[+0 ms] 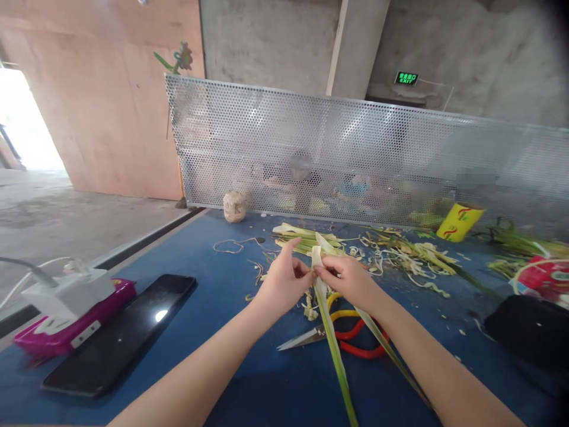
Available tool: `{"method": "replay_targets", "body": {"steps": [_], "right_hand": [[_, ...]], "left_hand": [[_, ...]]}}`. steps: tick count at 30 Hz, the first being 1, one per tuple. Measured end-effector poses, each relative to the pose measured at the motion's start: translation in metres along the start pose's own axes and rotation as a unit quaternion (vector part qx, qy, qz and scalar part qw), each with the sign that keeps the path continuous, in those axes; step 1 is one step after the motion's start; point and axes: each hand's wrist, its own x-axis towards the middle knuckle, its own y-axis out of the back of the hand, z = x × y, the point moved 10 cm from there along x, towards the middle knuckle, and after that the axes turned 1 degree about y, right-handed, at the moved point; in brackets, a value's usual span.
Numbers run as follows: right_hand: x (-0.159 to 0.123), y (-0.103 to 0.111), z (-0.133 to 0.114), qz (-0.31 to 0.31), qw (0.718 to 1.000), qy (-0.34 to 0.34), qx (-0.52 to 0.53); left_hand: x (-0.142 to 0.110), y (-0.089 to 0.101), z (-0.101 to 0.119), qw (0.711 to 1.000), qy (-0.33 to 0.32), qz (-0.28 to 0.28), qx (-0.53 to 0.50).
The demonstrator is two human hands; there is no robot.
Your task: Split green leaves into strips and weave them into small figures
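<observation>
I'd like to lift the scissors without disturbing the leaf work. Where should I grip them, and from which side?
Probably by the red-and-yellow handle loops, coming from the near right, under the right hand. The scissors lie flat with the blades pointing left; the leaf strips held by both hands cross them, the left hand too.

Scissors (338,338) lie right under my hands, phone (122,335) off at 9 o'clock, leaf pile (311,240) at 12, mesh panel (355,160) behind it.
</observation>
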Motion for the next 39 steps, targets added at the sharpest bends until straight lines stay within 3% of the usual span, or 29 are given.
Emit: {"method": "replay_targets", "body": {"steps": [10, 18, 23, 28, 33, 35, 39], "right_hand": [[-0.002, 0.005, -0.010, 0.044, 0.997, 0.031, -0.050], [-0.006, 0.002, -0.025, 0.020, 0.998, 0.061, -0.021], [-0.006, 0.016, -0.006, 0.032, 0.999, 0.003, 0.014], [-0.009, 0.029, -0.006, 0.089, 0.996, 0.017, 0.015], [-0.012, 0.044, 0.027, 0.193, 0.956, -0.114, 0.187], [-0.007, 0.032, 0.036, 0.152, 0.932, -0.149, 0.295], [-0.009, -0.017, 0.031, -0.052, 0.876, -0.218, 0.428]], "left_hand": [[-0.007, 0.001, 0.010, 0.997, -0.037, 0.035, 0.052], [-0.002, 0.017, 0.008, 0.995, -0.018, 0.073, 0.059], [0.004, 0.015, 0.001, 0.999, -0.005, 0.048, 0.008], [0.007, 0.018, -0.015, 0.993, 0.064, 0.072, -0.071], [0.008, 0.022, -0.014, 0.987, 0.059, 0.102, -0.105], [0.007, 0.025, -0.008, 0.987, 0.025, 0.124, -0.097], [0.003, 0.029, 0.005, 0.987, -0.046, 0.142, -0.067]]}}
